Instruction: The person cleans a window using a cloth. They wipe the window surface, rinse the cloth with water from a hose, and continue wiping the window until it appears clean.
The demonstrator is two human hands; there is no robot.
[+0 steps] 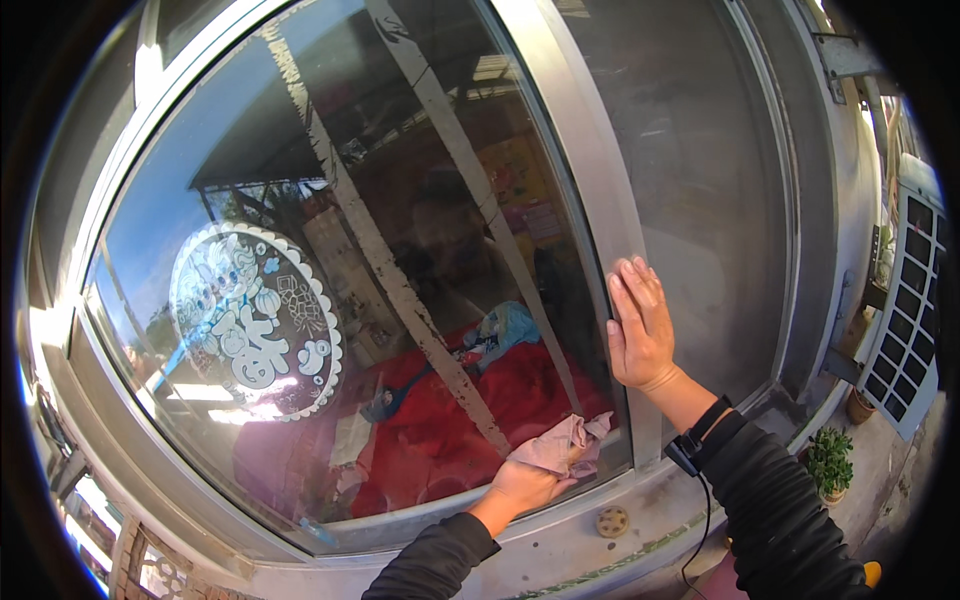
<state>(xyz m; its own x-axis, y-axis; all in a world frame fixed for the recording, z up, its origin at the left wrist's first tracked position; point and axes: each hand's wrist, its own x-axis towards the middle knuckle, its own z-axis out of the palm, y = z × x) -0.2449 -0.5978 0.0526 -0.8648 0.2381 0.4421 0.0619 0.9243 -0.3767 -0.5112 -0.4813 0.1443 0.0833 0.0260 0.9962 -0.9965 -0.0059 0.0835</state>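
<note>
A pink cloth (555,448) is bunched in my left hand (525,484). It lies against the lower right corner of the window pane (420,247), just above the bottom rail. My right hand (643,330) rests with straight fingers on the upright aluminium frame (592,135) between the two panes, holding nothing. A round white sticker (255,322) with cartoon figures and writing is on the left of the glass. Behind the pane are vertical bars (390,281) with worn paint and a red cover (427,435). Reflections of sky and a roof hide parts of the room.
To the right is a second, hazy pane (697,202). A round, drain-like fitting (613,521) sits on the ledge (540,555) below. An outdoor unit with a grille (904,300) projects at far right, above a potted plant (829,461). A cable (706,517) hangs from my right wrist.
</note>
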